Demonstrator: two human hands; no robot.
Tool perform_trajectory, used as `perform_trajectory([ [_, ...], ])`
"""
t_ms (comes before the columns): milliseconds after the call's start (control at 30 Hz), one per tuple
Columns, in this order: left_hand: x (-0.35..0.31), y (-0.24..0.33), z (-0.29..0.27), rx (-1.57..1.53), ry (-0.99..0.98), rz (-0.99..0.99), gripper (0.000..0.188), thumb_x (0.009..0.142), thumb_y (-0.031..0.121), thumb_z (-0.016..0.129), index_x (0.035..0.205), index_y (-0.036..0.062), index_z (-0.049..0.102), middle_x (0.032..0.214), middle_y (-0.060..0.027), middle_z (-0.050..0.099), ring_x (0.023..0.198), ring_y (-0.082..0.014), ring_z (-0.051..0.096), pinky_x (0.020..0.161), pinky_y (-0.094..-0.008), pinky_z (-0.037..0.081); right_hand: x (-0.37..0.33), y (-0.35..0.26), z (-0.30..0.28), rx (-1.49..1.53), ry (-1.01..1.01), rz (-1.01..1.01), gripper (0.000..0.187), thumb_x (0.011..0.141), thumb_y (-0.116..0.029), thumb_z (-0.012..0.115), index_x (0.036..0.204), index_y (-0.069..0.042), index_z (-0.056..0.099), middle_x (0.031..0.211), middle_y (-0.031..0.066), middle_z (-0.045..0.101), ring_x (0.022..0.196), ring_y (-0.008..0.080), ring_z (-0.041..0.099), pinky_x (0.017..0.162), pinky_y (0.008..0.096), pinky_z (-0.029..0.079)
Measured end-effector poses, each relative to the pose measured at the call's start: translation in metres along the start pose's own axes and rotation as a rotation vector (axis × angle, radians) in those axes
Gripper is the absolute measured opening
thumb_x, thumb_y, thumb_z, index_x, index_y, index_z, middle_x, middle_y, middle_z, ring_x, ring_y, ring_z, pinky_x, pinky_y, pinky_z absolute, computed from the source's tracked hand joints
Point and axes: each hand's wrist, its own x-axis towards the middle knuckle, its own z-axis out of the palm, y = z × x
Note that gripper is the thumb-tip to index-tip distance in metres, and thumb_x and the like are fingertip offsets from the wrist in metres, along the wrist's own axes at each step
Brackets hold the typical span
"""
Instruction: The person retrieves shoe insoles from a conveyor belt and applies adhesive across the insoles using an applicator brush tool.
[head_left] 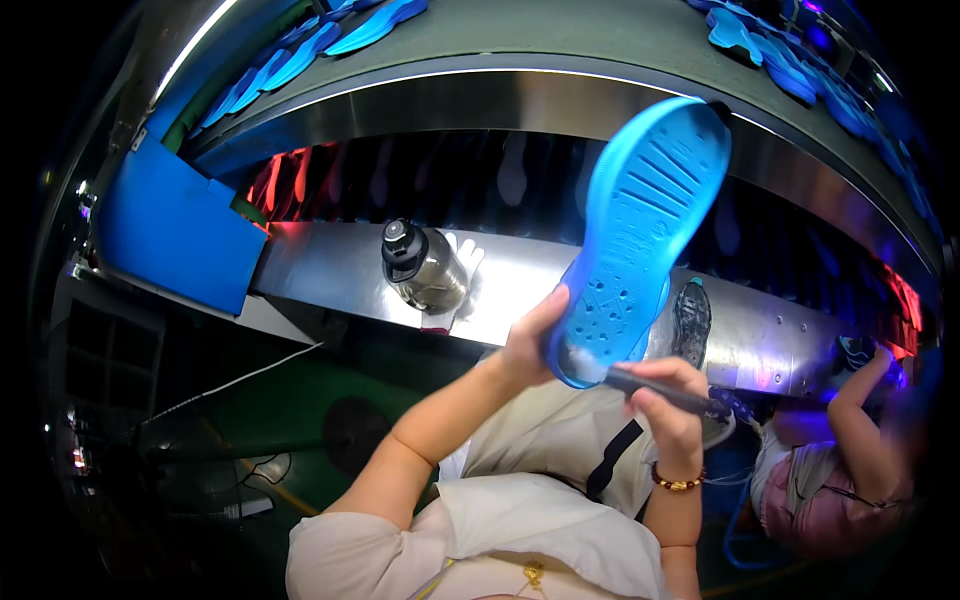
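Note:
A bright blue shoe sole (640,215) stands tilted up in front of me, its grooved and dotted face toward me. My left hand (532,340) is closed on the lower left edge of the sole, near the heel. In the fingers of my right hand (672,408) is a slim dark-handled brush (665,390), pointing left. Its pale, blurred tip touches or lies very close to the heel end of the sole. A light hose or cord (722,432) shows by the handle's rear end. Behind the toe a small black part pokes out.
A metal ledge (330,262) crosses ahead, bearing a dark bottle (428,268), a white glove (466,255) and a black shoe-shaped piece (691,322). Beyond, a red-lit slot holds soles. Blue soles (375,27) lie on the green belt (550,35). Another person (840,470) works at right.

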Motion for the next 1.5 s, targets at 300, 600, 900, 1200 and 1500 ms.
perform_trajectory([
  [300, 0.012, 0.043, 0.007, 0.248, -0.082, -0.591, 0.061, 0.083, 0.036, 0.052, 0.126, -0.0048, 0.039, 0.114, -0.0187, 0.052, 0.098, -0.0206, 0.055, 0.084, -0.0293, 0.044, 0.007, -0.04, 0.007, -0.835, -0.465, -0.275, 0.024, 0.067, 0.001, 0.068, 0.091, 0.0, 0.062, 0.092, 0.0148, 0.064, 0.081, 0.0258, 0.065, 0.069, 0.0287, 0.052],
  [600, 0.002, 0.063, 0.002, 0.425, -0.043, -0.779, 0.06, 0.082, 0.038, 0.051, 0.124, -0.0045, 0.042, 0.114, -0.018, 0.053, 0.098, -0.0211, 0.055, 0.087, -0.031, 0.043, 0.004, -0.067, -0.005, -0.998, -0.599, -0.196, 0.024, 0.069, 0.001, 0.066, 0.092, -0.002, 0.062, 0.093, 0.0136, 0.065, 0.084, 0.024, 0.065, 0.072, 0.0291, 0.052],
  [900, -0.015, 0.076, -0.007, 0.439, 0.003, -0.664, 0.062, 0.082, 0.038, 0.049, 0.127, -0.0042, 0.038, 0.121, -0.0185, 0.049, 0.104, -0.0221, 0.052, 0.092, -0.0315, 0.039, -0.004, -0.06, -0.01, -0.885, -0.509, -0.189, 0.023, 0.068, 0.002, 0.067, 0.09, -0.001, 0.063, 0.093, 0.0134, 0.065, 0.085, 0.0247, 0.064, 0.076, 0.0295, 0.051],
  [1200, -0.023, 0.095, -0.004, 0.42, 0.138, -0.49, 0.055, 0.08, 0.04, 0.05, 0.112, -0.004, 0.054, 0.109, -0.0178, 0.058, 0.095, -0.0242, 0.057, 0.088, -0.0329, 0.043, -0.015, -0.054, -0.016, -0.88, -0.349, -0.302, 0.023, 0.063, 0.0, 0.071, 0.085, 0.0, 0.063, 0.089, 0.0129, 0.066, 0.077, 0.0235, 0.064, 0.072, 0.0286, 0.05],
  [1500, 0.001, -0.013, -0.04, -0.39, -0.026, -0.224, 0.085, 0.079, 0.072, 0.015, 0.135, 0.0085, 0.026, 0.131, -0.0197, 0.037, 0.118, -0.0377, 0.039, 0.099, -0.0493, 0.031, 0.009, -0.008, -0.014, -0.659, 0.03, -0.194, 0.015, 0.069, 0.003, 0.063, 0.084, 0.003, 0.062, 0.086, 0.0138, 0.064, 0.079, 0.0212, 0.062, 0.071, 0.0277, 0.048],
])
